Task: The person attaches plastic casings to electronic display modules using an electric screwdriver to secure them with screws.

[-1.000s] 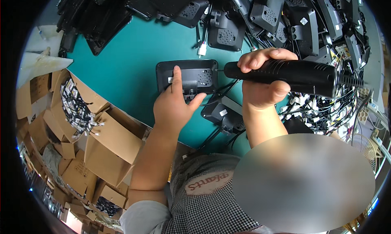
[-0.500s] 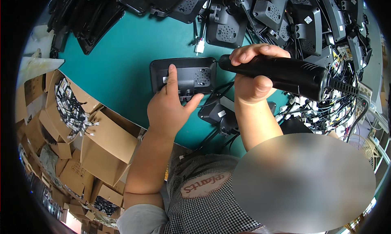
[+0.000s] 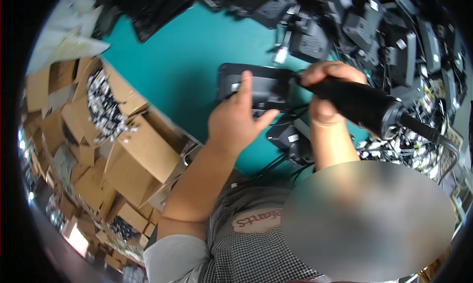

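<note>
1. Pressing with your left hand [image 3: 231, 123] apparently steadies the black housing [image 3: 270, 82] on the green surface [image 3: 187, 51]: your index finger lies along its recessed face, thumb near its closest edge. This grip is spread, not clenched.
2. Your right hand [image 3: 323, 110] is wrapped around the black power tool [image 3: 357, 98], right of the housing, nose at its far right corner. Its cable [image 3: 419, 127] exits away from the housing, likely leaving your working side free.
3. Compared with half a second earlier, your tool slants more steeply beside the housing; your index finger remains there. Blur hides whether the nose touches.
</note>
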A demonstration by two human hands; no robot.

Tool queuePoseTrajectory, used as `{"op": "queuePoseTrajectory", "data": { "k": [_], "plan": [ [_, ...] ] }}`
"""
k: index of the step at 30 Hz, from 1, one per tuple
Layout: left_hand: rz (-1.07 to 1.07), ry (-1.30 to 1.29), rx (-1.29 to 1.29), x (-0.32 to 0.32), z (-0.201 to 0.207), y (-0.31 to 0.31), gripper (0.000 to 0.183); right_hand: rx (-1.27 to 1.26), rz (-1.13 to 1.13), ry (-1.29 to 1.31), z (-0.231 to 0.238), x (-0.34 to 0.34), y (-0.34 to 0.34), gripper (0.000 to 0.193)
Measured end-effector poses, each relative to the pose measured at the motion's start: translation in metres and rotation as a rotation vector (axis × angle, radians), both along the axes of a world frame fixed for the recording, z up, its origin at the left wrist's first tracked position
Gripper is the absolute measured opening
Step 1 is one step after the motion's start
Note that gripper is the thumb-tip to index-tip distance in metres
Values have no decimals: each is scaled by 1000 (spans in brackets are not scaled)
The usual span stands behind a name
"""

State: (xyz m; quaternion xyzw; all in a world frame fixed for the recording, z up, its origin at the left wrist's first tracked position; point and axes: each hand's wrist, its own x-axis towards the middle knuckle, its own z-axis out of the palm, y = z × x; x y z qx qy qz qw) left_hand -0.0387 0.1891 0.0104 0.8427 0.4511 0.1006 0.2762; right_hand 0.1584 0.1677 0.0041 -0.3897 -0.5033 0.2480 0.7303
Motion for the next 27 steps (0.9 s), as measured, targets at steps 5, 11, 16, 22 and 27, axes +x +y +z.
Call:
{"op": "queuePoseTrajectory", "data": {
  "k": [5,11,16,22,27],
  "plan": [
    [26,14,-117,-1,4,-3,93,8,-109,98,3,-13,-8,60],
    [41,21,-100,0,5,-3,85,-201,-263,252,19,-2,-3,50],
    [341,-791,-850,-14,20,-14,51,28,-70,422,65,-12,-21,64],
    [360,-1304,-1406,-2,43,-25,88,87,142,659,90,-29,-39,80],
    [219,-1288,-1402,2,50,-34,94,59,117,706,88,-33,-42,79]
  ]
}}
